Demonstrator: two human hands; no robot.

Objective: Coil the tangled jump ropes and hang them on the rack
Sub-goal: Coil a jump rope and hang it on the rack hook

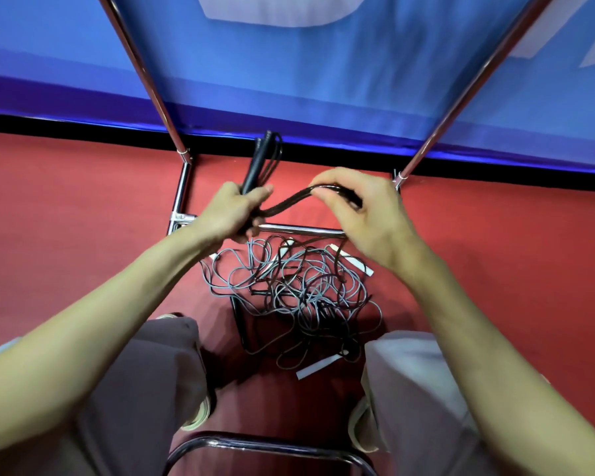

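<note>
- The left hand (232, 213) grips the black handles (255, 166); the right hand (364, 214) pinches their rope bundle (289, 202), half coiled.
- At 6 o'clock the tangled pile (289, 290) waits on the floor; nothing visibly hangs on the rack (182, 187).

A red carpeted floor (83, 214) is shown, bounded at the far side by a black strip (83, 127) below a blue banner. A tangled heap of grey and black jump-rope cords (289, 290) lies on it, with white flat handles (352, 261) at its edges. The chrome tubular base of a rack (182, 190) stands on the floor beside the heap.
</note>
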